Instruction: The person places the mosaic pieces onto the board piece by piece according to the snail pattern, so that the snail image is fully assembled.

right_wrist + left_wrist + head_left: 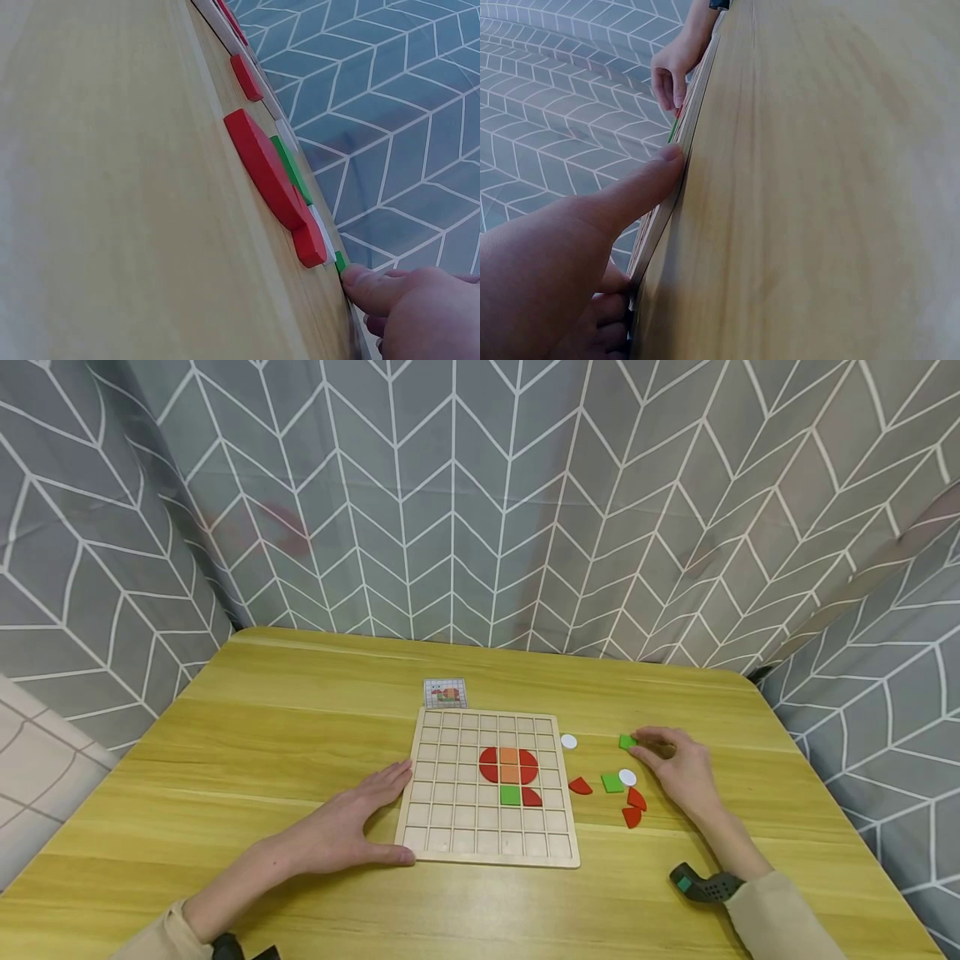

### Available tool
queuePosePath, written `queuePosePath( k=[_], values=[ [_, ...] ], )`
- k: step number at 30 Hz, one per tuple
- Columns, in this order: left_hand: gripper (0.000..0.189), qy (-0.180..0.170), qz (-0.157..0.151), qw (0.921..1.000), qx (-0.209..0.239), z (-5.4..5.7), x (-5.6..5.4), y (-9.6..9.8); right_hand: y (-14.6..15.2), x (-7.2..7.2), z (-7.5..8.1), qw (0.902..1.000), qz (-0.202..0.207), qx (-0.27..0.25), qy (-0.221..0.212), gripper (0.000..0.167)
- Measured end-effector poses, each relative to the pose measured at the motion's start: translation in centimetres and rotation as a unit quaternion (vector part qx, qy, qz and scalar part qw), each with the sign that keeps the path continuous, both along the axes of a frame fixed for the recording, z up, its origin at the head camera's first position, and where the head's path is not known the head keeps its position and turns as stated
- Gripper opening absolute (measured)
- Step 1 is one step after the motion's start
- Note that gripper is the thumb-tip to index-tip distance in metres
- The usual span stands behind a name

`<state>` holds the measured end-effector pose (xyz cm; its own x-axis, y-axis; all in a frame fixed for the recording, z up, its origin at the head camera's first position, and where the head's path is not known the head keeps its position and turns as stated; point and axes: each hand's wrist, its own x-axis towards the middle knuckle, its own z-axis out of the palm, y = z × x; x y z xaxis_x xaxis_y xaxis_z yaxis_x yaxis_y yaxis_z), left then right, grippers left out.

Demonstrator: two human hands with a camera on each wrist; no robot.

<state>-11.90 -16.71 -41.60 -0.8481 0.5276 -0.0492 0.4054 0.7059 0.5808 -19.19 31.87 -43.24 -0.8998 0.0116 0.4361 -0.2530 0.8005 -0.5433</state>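
A pale wooden grid board (457, 818) lies on the table. In its cells are red quarter-circle tiles (529, 766), orange square tiles (508, 766), a green square tile (510, 795) and a single red quarter-circle (532, 797). My left hand (337, 831) rests at the board's left edge, its thumb on the near-left corner and its fingers stretched along the side. Off to the right, my right hand (681, 770) pinches a green square tile (627, 742) between thumb and fingers. The right wrist view shows the thumb at that tile's (340, 261) edge.
Between board and right hand lie white round tiles (569, 742), another green square (612, 783) partly under a white disc (627, 777), and red quarter-circles (581, 786). A small pattern card (445, 692) touches the board's far edge. Patterned curtains (480, 510) hang around the table.
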Motion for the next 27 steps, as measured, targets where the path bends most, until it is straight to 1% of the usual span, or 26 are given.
queuePosePath(
  k=[3, 5, 8, 10, 13, 16, 19, 22, 27],
  values=[
    [0.115, -0.003, 0.004, 1.0000, -0.004, -0.1, 0.0, 0.0, -0.1, 0.0, 0.1, 0.9999, -0.006, -0.010, -0.007, 0.025],
    [0.115, -0.004, 0.005, 1.0000, -0.005, -0.1, -0.1, 0.0, -0.2, 0.0, 0.4, 0.9996, -0.015, -0.022, -0.013, 0.026],
    [0.114, -0.004, 0.006, 1.0000, -0.005, -0.2, -0.1, 0.0, -0.9, 0.2, 1.5, 0.9990, -0.023, -0.038, -0.008, 0.027],
    [0.113, -0.003, 0.007, 1.0000, -0.004, -0.2, -0.1, -0.1, -1.6, 0.4, 2.4, 0.9993, -0.020, -0.033, 0.006, 0.027],
    [0.114, -0.004, 0.007, 1.0000, -0.004, -0.2, -0.1, 0.0, -2.9, 1.0, 4.0, 0.9992, -0.010, -0.031, 0.021, 0.026],
    [0.114, -0.004, 0.005, 1.0000, -0.003, -0.1, -0.1, 0.1, -4.4, 1.8, 5.5, 0.9991, -0.001, -0.037, 0.021, 0.026],
    [0.114, -0.003, 0.003, 1.0000, -0.001, 0.1, -0.1, 0.1, -5.9, 2.5, 6.5, 0.9986, 0.015, -0.046, 0.021, 0.025],
    [0.113, -0.004, 0.000, 1.0000, 0.000, 0.2, -0.1, 0.1, -7.2, 3.0, 7.0, 0.9975, 0.039, -0.053, 0.025, 0.025],
    [0.113, -0.006, -0.003, 1.0000, 0.002, 0.2, -0.1, 0.1, -9.4, 3.5, 7.2, 0.9942, 0.077, -0.071, 0.025, 0.025]
  ],
)
